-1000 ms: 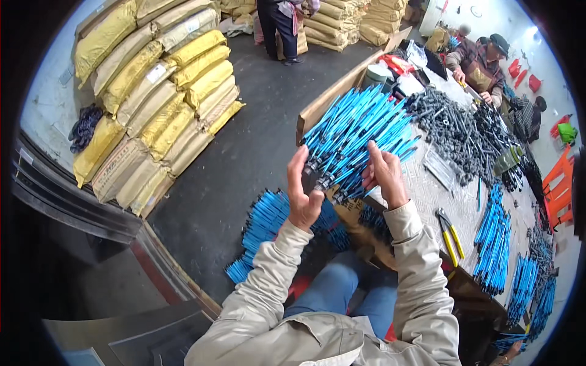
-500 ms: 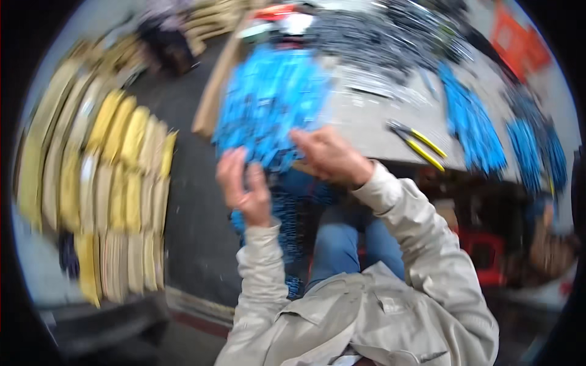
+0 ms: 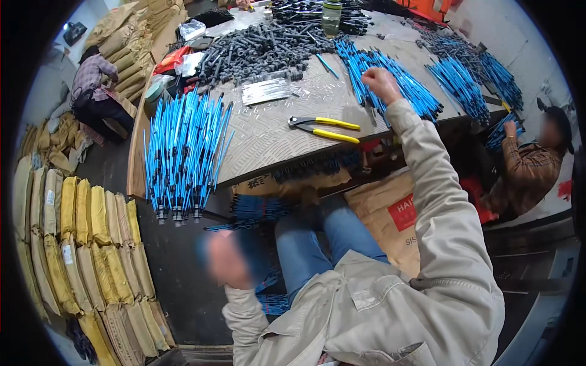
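Observation:
My right hand (image 3: pixel 383 84) is over the bench at the near edge of a spread of thin blue rods with black ends (image 3: pixel 418 85). Its fingers are curled closed, and whatever is in them is hidden. Low beside my left thigh, my left hand (image 3: pixel 227 261) is smeared, so its fingers cannot be read. A dark blue blur lies against it. Yellow-handled pliers (image 3: pixel 326 127) rest on the bench between the rods and a thick blue rod bundle (image 3: pixel 183 149), which overhangs the bench's near left edge.
Dark plastic fittings (image 3: pixel 262 52) are heaped across the bench (image 3: pixel 268 137), near a clear bag (image 3: pixel 265 91). More blue rods (image 3: pixel 262 206) sit below the edge. Stacked sacks (image 3: pixel 91 226) line the left. One person (image 3: pixel 94 91) bends at far left; another (image 3: pixel 534 161) sits at right.
My view has swung right. My right hand has moved from the left rod bundle to the rods farther right; my left hand has dropped away from the bundle toward my lap.

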A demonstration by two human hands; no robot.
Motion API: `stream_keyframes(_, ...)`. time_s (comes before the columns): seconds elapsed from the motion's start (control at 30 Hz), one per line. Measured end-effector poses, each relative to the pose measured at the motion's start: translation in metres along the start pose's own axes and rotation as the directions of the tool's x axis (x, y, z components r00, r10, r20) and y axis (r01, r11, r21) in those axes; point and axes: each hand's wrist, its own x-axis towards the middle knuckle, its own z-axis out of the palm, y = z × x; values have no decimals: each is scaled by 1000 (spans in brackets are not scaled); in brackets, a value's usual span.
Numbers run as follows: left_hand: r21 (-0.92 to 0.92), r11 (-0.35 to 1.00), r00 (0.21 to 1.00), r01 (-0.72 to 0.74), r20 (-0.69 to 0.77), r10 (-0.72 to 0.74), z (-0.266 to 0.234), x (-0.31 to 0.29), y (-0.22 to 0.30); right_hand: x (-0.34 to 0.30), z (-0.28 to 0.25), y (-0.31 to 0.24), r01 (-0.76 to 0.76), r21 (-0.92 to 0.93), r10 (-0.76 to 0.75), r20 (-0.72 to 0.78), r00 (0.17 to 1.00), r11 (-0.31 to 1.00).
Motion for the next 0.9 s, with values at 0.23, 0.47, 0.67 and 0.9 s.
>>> stream_keyframes(0.23, -96, 877, 738, 470, 587, -332, 95, -166, 53, 20, -77, 40, -268, -597, 4, -406, 914, 756)
stream_keyframes(0.47, 71, 878, 466, 474, 826, -318, 140, -152, 63, 27, -79, 46, -46, -746, -82, -134, 988, 664)
stream_keyframes(0.67, -37, 942, 499, 334, 855, -143, 133, -169, 66, -7, -45, 31, 50, -633, -170, -130, 977, 772)
stream_keyframes(0.9, -32, 931, 410, 364, 903, -129, 142, -163, 73, 11, -76, 33, -76, -531, -125, -333, 935, 844)
